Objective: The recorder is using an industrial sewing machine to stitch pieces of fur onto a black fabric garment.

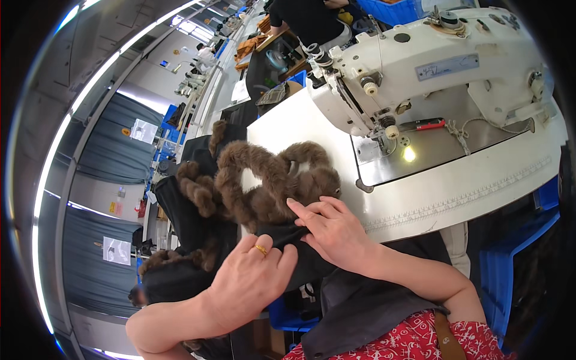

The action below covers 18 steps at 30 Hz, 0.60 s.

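A black cloth garment (177, 219) trimmed with brown fur (258, 162) lies in front of me, partly on the white machine table. The fur forms two loops on the tabletop. My left hand (255, 279), a gold ring on one finger, is curled over the dark cloth at the table's near edge; its fingertips are partly hidden. To its right, my right hand (333, 231) pinches the cloth where it meets the fur, the index fingertip pressing the fur's lower edge. A white sewing machine (420, 54) stands beyond, its needle area right of the fur.
Red-handled snippers (423, 124) and a cord (461, 135) lie on the machine bed. A printed ruler strip (456, 201) runs along the table's near edge. A blue bin (501, 270) stands at lower right. At the top, another person (306, 21) sits nearby.
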Tool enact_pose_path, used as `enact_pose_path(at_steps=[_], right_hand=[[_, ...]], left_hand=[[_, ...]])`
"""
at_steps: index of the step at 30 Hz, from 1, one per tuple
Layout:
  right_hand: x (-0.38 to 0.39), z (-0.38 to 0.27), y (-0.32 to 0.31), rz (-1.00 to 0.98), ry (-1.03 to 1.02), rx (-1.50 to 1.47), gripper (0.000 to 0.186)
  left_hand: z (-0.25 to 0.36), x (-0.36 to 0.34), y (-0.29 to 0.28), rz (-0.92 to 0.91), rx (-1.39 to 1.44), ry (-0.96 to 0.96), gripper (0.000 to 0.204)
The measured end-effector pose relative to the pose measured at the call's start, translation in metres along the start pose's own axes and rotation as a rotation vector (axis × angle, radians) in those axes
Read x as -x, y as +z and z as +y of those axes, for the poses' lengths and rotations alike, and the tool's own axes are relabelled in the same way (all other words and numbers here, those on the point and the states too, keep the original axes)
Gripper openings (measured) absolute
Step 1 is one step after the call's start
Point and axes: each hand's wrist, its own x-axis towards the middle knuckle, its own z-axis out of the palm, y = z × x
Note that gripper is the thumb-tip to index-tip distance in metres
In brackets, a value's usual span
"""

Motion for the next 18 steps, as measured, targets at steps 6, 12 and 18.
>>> enact_pose_path(at_steps=[6, 12, 18], right_hand=[[-0.002, -0.005, 0.002, 0.043, -0.029, 0.037, 0.078], [-0.004, 0.001, 0.001, 0.078, -0.032, 0.020, 0.066], [-0.008, 0.003, 0.005, 0.076, -0.050, 0.018, 0.056]], left_hand=[[-0.008, 0.005, -0.002, -0.003, -0.034, -0.054, 0.009], [-0.008, 0.006, -0.001, 0.168, -0.093, -0.078, 0.006], [-0.023, 0.010, -0.004, 0.172, -0.074, -0.052, 0.007]])
